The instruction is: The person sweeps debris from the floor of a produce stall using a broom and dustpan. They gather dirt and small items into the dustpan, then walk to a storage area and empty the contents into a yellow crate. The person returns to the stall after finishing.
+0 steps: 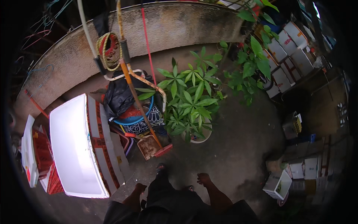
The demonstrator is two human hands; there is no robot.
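Observation:
My left hand [139, 188] hangs low beside my dark-clothed left leg, to the right of a white foam box [72, 145] bound with red printed tape. Its fingers are dark and hard to make out. My right hand [204, 179] is held out over the concrete floor with loosely curled fingers and nothing visible in it. Ahead of my feet lie a dustpan [146, 147] and a broom with a red head [163, 150] and an orange handle. Beyond them, a leafy green plant [193, 103] grows in a white pot [205, 137].
A low curved concrete wall [173, 28] runs across the far side. Before it stand a rusty metal frame [145, 79], a black plastic bag [120, 95] and a blue basin [134, 121]. White boxes [288, 53] are stacked at far right, with an open foam box [279, 184] nearer.

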